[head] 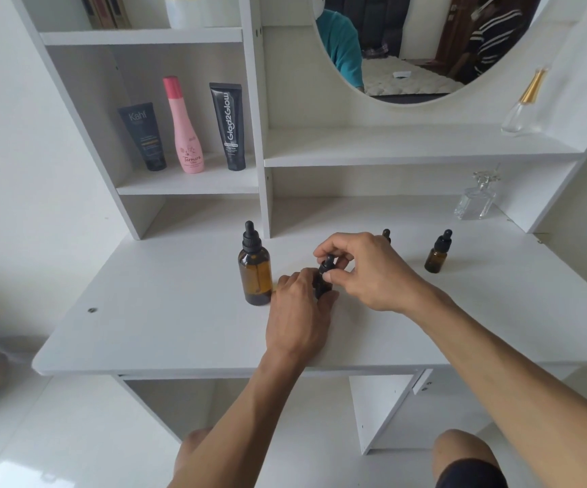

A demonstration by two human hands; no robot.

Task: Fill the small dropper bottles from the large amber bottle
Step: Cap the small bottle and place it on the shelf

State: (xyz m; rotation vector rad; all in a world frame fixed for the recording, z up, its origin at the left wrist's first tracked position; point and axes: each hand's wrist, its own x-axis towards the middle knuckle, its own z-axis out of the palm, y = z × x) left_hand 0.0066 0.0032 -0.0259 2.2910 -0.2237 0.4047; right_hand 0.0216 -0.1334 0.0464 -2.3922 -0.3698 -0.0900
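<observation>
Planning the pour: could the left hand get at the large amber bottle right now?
Probably yes: the large amber bottle stands right beside the left hand with nothing between, but that hand must first release the small dropper bottle.

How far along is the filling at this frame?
No filling visibly done. The large amber bottle stands capped. In hand: left hand steadies a small dropper bottle; right hand pinches its cap. Two others wait capped.
</observation>
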